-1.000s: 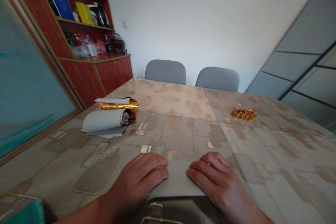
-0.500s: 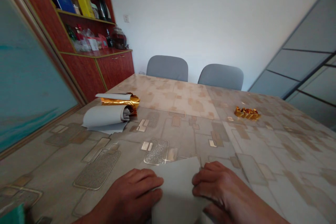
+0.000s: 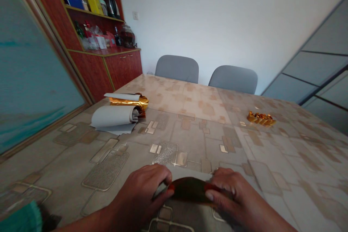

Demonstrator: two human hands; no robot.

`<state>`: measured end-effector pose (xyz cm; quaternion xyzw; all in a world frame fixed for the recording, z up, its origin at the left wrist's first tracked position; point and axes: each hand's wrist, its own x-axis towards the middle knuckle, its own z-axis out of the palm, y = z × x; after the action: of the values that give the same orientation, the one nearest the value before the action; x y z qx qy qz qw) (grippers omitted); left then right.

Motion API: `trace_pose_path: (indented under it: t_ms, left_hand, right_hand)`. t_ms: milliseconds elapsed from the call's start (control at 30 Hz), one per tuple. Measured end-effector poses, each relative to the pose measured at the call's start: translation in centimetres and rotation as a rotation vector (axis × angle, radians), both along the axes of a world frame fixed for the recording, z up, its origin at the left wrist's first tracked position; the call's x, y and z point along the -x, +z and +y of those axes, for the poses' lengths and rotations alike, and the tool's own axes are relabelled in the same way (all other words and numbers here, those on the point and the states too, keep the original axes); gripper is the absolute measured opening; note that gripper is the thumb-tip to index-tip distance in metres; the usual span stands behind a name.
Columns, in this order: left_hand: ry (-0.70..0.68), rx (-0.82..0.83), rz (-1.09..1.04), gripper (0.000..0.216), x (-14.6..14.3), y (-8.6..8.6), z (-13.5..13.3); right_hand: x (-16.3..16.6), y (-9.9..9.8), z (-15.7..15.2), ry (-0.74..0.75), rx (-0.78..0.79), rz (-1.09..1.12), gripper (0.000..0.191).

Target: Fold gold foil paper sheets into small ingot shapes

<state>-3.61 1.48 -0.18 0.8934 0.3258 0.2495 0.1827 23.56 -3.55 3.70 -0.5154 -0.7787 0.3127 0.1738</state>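
And there it goes: the grey sheet (image 3: pixel 190 190) has flipped up, its dark, reddish underside now showing, arched between the left hand (image 3: pixel 140 190) and right hand (image 3: pixel 233 197) at the near edge of the patterned table (image 3: pixel 206 141). Fingers curl close together, pinching the sheet's ends from either side. Farther up that table lie rolled grey sheets (image 3: pixel 112 116), gold foil (image 3: pixel 129 100), and, well across, crumpled gold pieces (image 3: pixel 261 118).

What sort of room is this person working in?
Probably a small meeting room or a dining room, though I can't tell which. It has a long table with a patterned cover, two grey chairs and a red wooden display cabinet holding household items.
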Motion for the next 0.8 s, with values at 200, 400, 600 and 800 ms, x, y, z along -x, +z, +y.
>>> trace_pose_path:
  t_ms: [200, 400, 600, 800]
  left_hand:
    - [0.013, -0.174, 0.065, 0.034, -0.5, -0.3, 0.2]
    - [-0.042, -0.379, 0.129, 0.023, -0.4, -0.2, -0.3]
    - [-0.271, -0.477, 0.196, 0.037, -1.0, 0.3, -1.7]
    - [-0.353, -0.364, 0.299, 0.047, -1.4, -0.7, -2.0]
  right_hand:
    - [0.1, -2.1, 0.5, -0.212, -0.105, -0.161, 0.014]
    - [0.9, -2.7, 0.4, -0.282, -0.163, -0.227, 0.014]
    - [1.0, -2.8, 0.3, -0.287, -0.225, -0.22, 0.017]
    - [0.6, -2.8, 0.3, -0.254, -0.206, -0.238, 0.016]
